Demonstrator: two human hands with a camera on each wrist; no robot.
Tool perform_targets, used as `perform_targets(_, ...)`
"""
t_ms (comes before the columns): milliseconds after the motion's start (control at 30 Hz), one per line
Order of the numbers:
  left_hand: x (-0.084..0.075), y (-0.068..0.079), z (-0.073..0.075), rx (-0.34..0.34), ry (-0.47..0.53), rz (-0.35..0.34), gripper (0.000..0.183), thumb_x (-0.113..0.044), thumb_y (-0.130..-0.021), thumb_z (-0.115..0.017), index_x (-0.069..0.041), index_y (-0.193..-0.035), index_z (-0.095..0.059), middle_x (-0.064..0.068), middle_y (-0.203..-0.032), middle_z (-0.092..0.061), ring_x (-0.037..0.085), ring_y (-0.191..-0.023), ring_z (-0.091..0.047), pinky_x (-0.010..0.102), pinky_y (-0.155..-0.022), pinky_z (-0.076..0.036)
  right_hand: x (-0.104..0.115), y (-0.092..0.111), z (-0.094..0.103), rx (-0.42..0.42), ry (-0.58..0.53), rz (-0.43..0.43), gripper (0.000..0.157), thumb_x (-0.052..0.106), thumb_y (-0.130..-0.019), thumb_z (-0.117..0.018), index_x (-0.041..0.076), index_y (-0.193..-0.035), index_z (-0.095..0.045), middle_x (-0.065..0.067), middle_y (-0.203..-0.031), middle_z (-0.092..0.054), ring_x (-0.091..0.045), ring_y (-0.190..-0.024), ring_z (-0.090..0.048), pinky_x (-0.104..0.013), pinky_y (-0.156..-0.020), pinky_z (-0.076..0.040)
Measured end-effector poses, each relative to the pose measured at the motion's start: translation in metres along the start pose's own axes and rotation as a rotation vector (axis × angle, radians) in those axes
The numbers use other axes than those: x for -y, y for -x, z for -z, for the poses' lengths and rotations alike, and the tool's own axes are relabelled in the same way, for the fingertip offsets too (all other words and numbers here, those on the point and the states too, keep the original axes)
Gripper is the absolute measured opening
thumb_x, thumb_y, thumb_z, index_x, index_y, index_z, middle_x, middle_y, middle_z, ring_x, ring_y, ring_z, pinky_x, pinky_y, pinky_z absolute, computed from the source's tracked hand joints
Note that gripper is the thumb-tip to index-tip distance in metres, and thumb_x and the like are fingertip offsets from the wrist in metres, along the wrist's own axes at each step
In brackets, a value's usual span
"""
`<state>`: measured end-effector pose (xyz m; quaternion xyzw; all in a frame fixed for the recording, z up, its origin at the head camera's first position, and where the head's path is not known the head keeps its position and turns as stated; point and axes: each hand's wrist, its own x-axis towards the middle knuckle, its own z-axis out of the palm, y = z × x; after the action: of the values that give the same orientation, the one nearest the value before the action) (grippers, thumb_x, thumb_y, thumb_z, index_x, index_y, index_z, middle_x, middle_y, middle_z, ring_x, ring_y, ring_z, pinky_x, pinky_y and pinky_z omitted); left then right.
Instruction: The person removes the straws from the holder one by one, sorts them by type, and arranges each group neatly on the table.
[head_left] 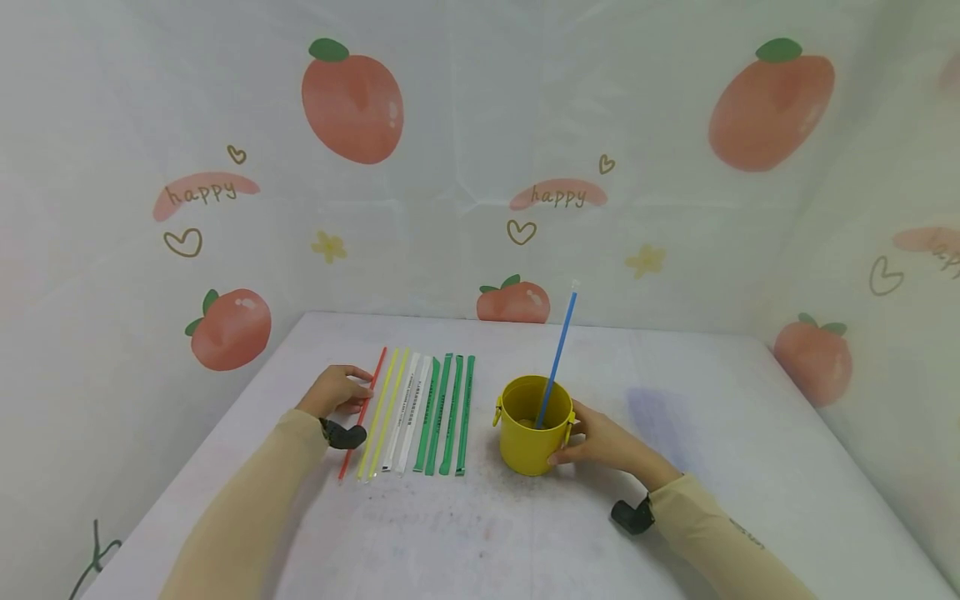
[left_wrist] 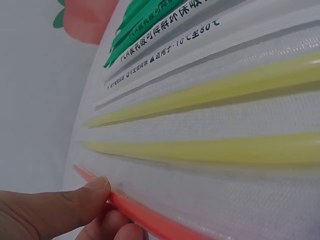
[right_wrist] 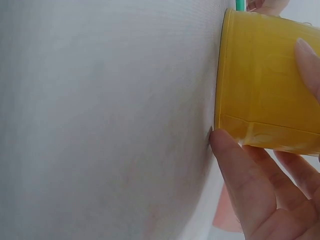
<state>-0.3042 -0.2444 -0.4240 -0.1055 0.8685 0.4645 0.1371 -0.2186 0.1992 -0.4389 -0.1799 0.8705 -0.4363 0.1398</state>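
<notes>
At the left end of a row of straws, my left hand (head_left: 342, 390) pinches a red straw (head_left: 382, 360) near its upper half. The left wrist view shows the thumb on the red straw (left_wrist: 150, 217) with curled fingers under it. My right hand (head_left: 603, 442) holds a small yellow bucket (head_left: 525, 450) by its right side, thumb toward the front. Upright and leaning right, a blue straw (head_left: 558, 346) in a clear wrapper stands inside the bucket. In the right wrist view the fingers lie along the wall of the yellow bucket (right_wrist: 270, 75), near its base.
Right of the red straw lie two yellow straws (head_left: 391, 408), white paper-wrapped straws (head_left: 414, 417) and several green-wrapped straws (head_left: 465, 417), roughly parallel. They rest on a white tabletop (head_left: 450, 542). A white curtain printed with fruit (head_left: 450, 167) hangs behind the table.
</notes>
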Motion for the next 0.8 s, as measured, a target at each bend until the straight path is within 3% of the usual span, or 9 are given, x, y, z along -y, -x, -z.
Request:
perform_targets(333, 0.0016, 0.0000, 0.0013, 0.014, 0.041, -0.002, 0.044, -0.005, -0.090, -0.066, 0.004, -0.130, -0.053, 0.001, -0.070, -0.060, 0.007, -0.059, -0.057, 0.020, -0.056, -0.054, 0.0013, -0.0001, 0.0007, 0.004, 0.000, -0.001, 0.103, 0.032, -0.073, -0.085, 0.010, -0.153, -0.025, -0.017, -0.151, -0.039, -0.042, -0.121, -0.054, -0.053, -0.094, -0.051)
perform_targets(800, 0.0005, 0.0012, 0.0044, 0.005, 0.045, -0.006, 0.045, -0.003, -0.088, -0.067, 0.003, -0.131, -0.053, 0.002, -0.078, -0.063, 0.009, -0.066, -0.059, 0.021, -0.060, -0.055, 0.0014, 0.0007, 0.0008, 0.008, -0.006, 0.010, 0.103, 0.032, -0.074, -0.085, 0.010, -0.154, -0.024, -0.017, -0.151, -0.039, -0.042, -0.121, -0.054, -0.053, -0.095, -0.051)
